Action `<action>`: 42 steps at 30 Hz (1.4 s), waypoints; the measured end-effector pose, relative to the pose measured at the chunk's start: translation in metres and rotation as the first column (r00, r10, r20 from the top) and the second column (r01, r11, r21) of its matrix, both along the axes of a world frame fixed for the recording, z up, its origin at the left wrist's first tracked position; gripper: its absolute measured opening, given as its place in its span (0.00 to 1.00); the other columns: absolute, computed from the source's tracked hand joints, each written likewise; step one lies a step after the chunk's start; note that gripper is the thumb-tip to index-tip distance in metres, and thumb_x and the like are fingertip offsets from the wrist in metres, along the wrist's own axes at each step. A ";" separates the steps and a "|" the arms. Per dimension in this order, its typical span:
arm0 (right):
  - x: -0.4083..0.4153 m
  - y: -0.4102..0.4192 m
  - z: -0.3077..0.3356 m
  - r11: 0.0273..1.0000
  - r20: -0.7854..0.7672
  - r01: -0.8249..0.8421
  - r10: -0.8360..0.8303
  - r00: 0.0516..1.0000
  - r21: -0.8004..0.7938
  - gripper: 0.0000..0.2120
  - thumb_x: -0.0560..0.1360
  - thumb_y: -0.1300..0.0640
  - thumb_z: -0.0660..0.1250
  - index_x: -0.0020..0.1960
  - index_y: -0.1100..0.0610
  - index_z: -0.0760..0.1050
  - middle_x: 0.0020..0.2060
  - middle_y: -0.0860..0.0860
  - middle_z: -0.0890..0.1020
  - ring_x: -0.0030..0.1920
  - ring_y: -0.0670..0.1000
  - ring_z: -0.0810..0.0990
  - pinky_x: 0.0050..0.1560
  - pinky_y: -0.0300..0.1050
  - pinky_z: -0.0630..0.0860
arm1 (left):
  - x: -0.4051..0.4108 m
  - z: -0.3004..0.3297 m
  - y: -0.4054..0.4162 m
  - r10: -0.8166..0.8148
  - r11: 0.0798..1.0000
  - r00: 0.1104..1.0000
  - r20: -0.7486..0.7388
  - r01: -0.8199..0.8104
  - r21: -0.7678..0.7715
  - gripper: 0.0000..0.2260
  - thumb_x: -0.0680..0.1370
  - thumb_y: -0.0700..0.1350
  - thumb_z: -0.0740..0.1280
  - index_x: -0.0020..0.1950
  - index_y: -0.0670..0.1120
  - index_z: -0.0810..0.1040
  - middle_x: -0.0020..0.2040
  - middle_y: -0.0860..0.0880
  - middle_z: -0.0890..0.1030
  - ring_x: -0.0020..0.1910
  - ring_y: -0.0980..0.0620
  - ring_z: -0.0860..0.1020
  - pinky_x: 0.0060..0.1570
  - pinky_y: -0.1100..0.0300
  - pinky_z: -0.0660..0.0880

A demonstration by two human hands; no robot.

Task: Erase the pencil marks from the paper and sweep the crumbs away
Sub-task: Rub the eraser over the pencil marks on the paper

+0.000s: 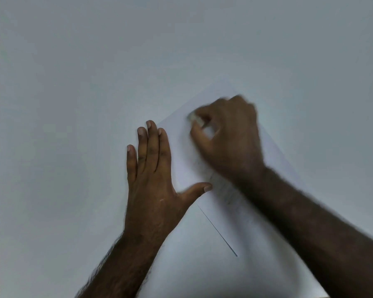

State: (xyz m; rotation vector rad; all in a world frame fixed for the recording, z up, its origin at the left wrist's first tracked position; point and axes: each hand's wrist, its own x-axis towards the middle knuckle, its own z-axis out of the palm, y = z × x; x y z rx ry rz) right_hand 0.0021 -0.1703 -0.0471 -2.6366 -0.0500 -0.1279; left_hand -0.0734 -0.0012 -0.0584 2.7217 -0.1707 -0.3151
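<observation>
On smooth white paper [187, 168], flat left hand [151, 168], right hand [226, 136] pinching pale eraser [195, 119]

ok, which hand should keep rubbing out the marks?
Right. The right hand already grips the eraser on the paper. The left hand lies flat, holding the sheet's edge down.

Head view, steeply down, close.

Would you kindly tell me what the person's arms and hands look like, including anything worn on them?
Both forearms are bare and hairy, with no sleeves in view. The left hand shows short trimmed nails and no ring, watch or glove. The right hand is motion-blurred; no jewellery or glove can be made out on it.
</observation>
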 end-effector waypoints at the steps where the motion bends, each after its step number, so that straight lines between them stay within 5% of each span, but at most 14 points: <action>1: -0.015 0.014 -0.001 0.997 -0.007 -0.074 0.074 0.997 0.030 0.07 0.78 0.49 0.70 0.49 0.49 0.86 0.41 0.47 0.85 0.46 0.57 0.80 0.51 0.55 0.72 | 0.000 0.000 0.000 0.002 1.000 1.000 0.007 -0.002 0.002 0.57 0.74 0.78 0.60 0.87 0.39 0.48 0.88 0.42 0.45 0.87 0.45 0.42 0.85 0.40 0.45; 4: -0.031 0.023 -0.005 0.981 0.001 -0.186 0.186 0.983 0.048 0.09 0.80 0.49 0.71 0.51 0.52 0.87 0.43 0.49 0.86 0.46 0.55 0.79 0.50 0.55 0.72 | -0.001 -0.001 0.000 0.003 1.000 1.000 0.019 -0.003 0.003 0.56 0.74 0.78 0.60 0.87 0.39 0.50 0.88 0.42 0.47 0.87 0.45 0.44 0.85 0.40 0.46; 8: 0.012 -0.007 -0.008 0.998 0.048 0.023 -0.021 0.999 -0.057 0.10 0.79 0.47 0.68 0.49 0.48 0.87 0.41 0.44 0.85 0.46 0.54 0.80 0.51 0.52 0.70 | -0.001 0.000 0.002 -0.009 1.000 1.000 0.005 0.009 -0.005 0.58 0.73 0.80 0.60 0.87 0.42 0.46 0.88 0.44 0.43 0.87 0.46 0.41 0.85 0.41 0.43; 10: 0.023 -0.019 -0.006 0.996 -0.005 0.091 -0.091 0.996 0.013 0.10 0.79 0.46 0.69 0.47 0.48 0.86 0.41 0.42 0.85 0.46 0.50 0.80 0.54 0.50 0.72 | 0.000 0.000 0.002 -0.010 1.000 1.000 -0.004 0.010 0.001 0.58 0.73 0.81 0.58 0.87 0.42 0.46 0.88 0.45 0.42 0.87 0.47 0.40 0.85 0.41 0.44; 14: 0.008 -0.025 0.007 0.957 -0.137 0.167 -0.137 0.981 0.236 0.04 0.81 0.50 0.74 0.50 0.47 0.87 0.42 0.40 0.85 0.45 0.44 0.80 0.49 0.29 0.70 | 0.001 0.000 0.002 -0.011 1.000 1.000 -0.018 0.012 0.008 0.58 0.73 0.81 0.56 0.87 0.41 0.45 0.88 0.44 0.42 0.87 0.46 0.40 0.84 0.38 0.46; 19: -0.024 -0.037 0.030 0.687 -0.388 0.390 -0.168 0.906 0.613 0.04 0.81 0.53 0.76 0.55 0.51 0.88 0.47 0.46 0.89 0.49 0.48 0.87 0.50 0.38 0.80 | -0.001 0.001 0.002 -0.023 1.000 1.000 -0.010 0.023 -0.015 0.57 0.75 0.79 0.60 0.87 0.40 0.45 0.87 0.43 0.41 0.87 0.45 0.39 0.84 0.39 0.44; 22: -0.033 -0.043 0.036 0.564 -0.446 0.463 -0.178 0.877 0.684 0.05 0.81 0.56 0.76 0.55 0.53 0.88 0.46 0.48 0.90 0.44 0.46 0.84 0.44 0.35 0.77 | 0.004 0.003 0.004 -0.035 0.998 0.999 0.017 0.036 -0.044 0.53 0.77 0.73 0.64 0.86 0.38 0.50 0.87 0.40 0.45 0.87 0.42 0.42 0.84 0.38 0.45; 26: -0.037 -0.046 0.028 0.695 -0.415 0.419 -0.187 0.890 0.584 0.05 0.81 0.53 0.76 0.56 0.50 0.88 0.48 0.45 0.89 0.49 0.48 0.87 0.50 0.40 0.81 | 0.010 0.007 0.004 -0.083 0.987 0.994 0.075 0.092 -0.132 0.45 0.80 0.61 0.69 0.85 0.36 0.54 0.87 0.38 0.49 0.87 0.41 0.45 0.84 0.36 0.48; 34: -0.049 -0.030 0.013 0.950 -0.259 0.171 -0.101 0.960 0.260 0.09 0.82 0.53 0.74 0.62 0.50 0.85 0.47 0.41 0.84 0.47 0.44 0.81 0.51 0.36 0.76 | 0.012 0.003 0.002 -0.128 0.987 0.991 -0.028 0.125 -0.105 0.54 0.75 0.75 0.62 0.87 0.41 0.46 0.87 0.43 0.41 0.86 0.46 0.38 0.85 0.43 0.42; 39: -0.064 0.004 0.011 0.974 -0.184 -0.157 0.186 0.965 0.164 0.08 0.84 0.54 0.71 0.61 0.52 0.85 0.49 0.46 0.85 0.48 0.45 0.78 0.52 0.35 0.70 | 0.013 0.000 0.000 -0.057 0.987 0.998 -0.007 0.056 -0.149 0.49 0.80 0.75 0.50 0.86 0.38 0.48 0.87 0.41 0.44 0.87 0.46 0.41 0.85 0.48 0.42; 42: -0.051 0.006 0.004 0.965 -0.092 -0.248 0.256 0.962 0.083 0.06 0.81 0.60 0.74 0.57 0.57 0.86 0.46 0.52 0.86 0.45 0.53 0.81 0.51 0.45 0.74 | 0.011 -0.002 0.001 -0.057 0.989 0.998 0.003 0.057 -0.133 0.50 0.78 0.71 0.60 0.86 0.38 0.48 0.87 0.42 0.44 0.87 0.46 0.41 0.85 0.46 0.44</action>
